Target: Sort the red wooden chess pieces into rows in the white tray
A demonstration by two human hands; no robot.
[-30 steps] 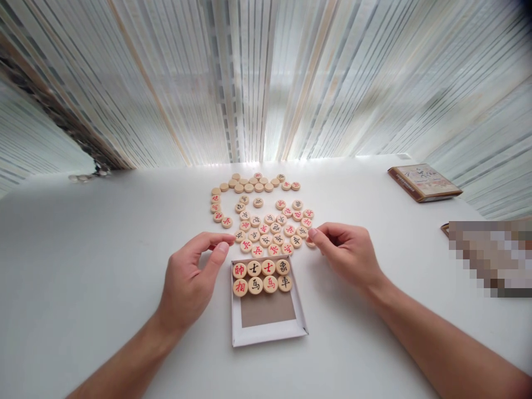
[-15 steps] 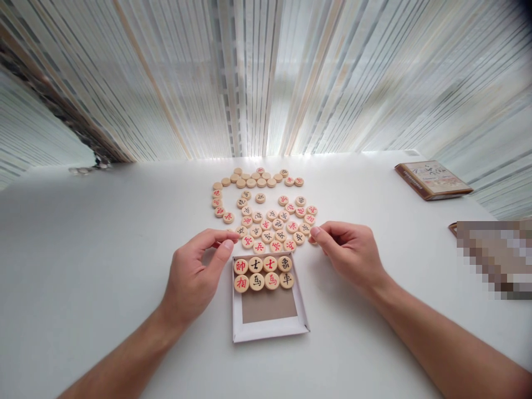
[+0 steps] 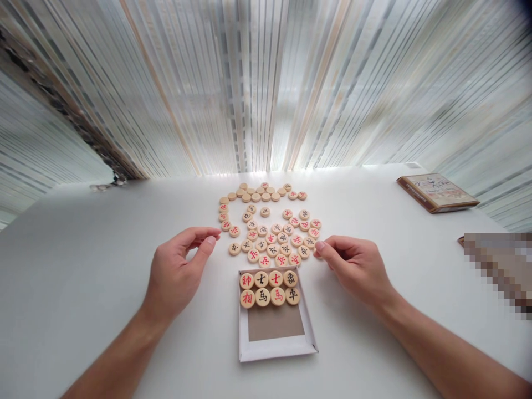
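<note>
Loose round wooden Chinese chess pieces with red or black characters lie spread over the white table. My left hand hovers to their left, thumb and fingertips slightly apart, with nothing visible between them. Nearest to it is a black-lettered piece. At the right edge of the group, my right hand has its fingers curled and its thumb against a wooden piece, mostly hidden under the fingertips. Between the hands stands a shallow white box tray, with two rows of pieces, characters facing up, at its far end.
Behind the group, face-down plain pieces form a row. A brown printed box lies at the far right, and a blurred-out item nearer. Striped curtains hang past the table's far edge, with a beaded strand at left.
My left hand has drawn back to the left, uncovering a black-lettered piece. The right hand stays by the same piece. The whole view has shifted slightly, so things sit lower.
</note>
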